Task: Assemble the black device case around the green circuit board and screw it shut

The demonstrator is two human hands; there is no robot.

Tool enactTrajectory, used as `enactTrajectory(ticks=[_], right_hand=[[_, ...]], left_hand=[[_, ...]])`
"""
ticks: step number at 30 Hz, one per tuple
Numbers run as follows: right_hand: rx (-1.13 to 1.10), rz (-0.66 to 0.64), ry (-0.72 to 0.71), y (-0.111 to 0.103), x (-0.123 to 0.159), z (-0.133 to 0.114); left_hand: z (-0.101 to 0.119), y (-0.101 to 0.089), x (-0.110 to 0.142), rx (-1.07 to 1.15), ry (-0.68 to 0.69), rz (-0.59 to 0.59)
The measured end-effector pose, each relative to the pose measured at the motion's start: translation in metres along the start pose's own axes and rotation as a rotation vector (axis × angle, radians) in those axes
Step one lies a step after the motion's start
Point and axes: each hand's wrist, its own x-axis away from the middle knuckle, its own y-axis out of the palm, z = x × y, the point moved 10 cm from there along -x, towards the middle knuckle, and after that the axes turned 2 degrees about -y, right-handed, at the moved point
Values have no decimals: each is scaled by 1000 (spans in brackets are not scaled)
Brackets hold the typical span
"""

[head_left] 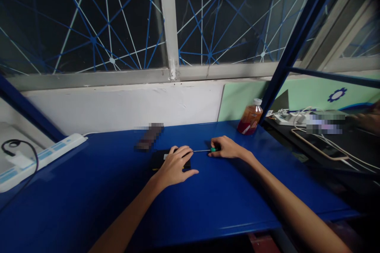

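My left hand (174,165) rests on a flat black device (158,161) lying on the blue table (89,189), fingers curled over its right part and pressing it down. My right hand (226,148) is closed round the green handle of a thin screwdriver (204,150). Its metal shaft points left, level with the table, and its tip reaches the fingers of my left hand at the device's edge. What lies under my left palm is hidden.
A bottle of orange liquid (250,118) stands at the table's back right. A blurred dark object (149,136) lies behind the device. A white power strip (44,154) sits at the left. Another power strip and cables (292,118) lie on the neighbouring desk, where another person's hand (369,118) shows.
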Motion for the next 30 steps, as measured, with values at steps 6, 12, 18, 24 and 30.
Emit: enactTrajectory(ticks=[6, 12, 18, 24, 30], right_hand=[[-28, 23, 13, -10, 3, 5], [-57, 75, 11, -21, 4, 8], [-258, -101, -37, -2, 6, -8], [-280, -191, -62, 12, 7, -17], [-226, -191, -55, 17, 5, -12]], left_hand=[[-2, 6, 1, 0, -17, -51], [-18, 8, 2, -14, -88, -70], [-30, 3, 3, -8, -128, -36], [-29, 4, 1, -13, -114, -1], [-29, 6, 2, -34, -104, -1]])
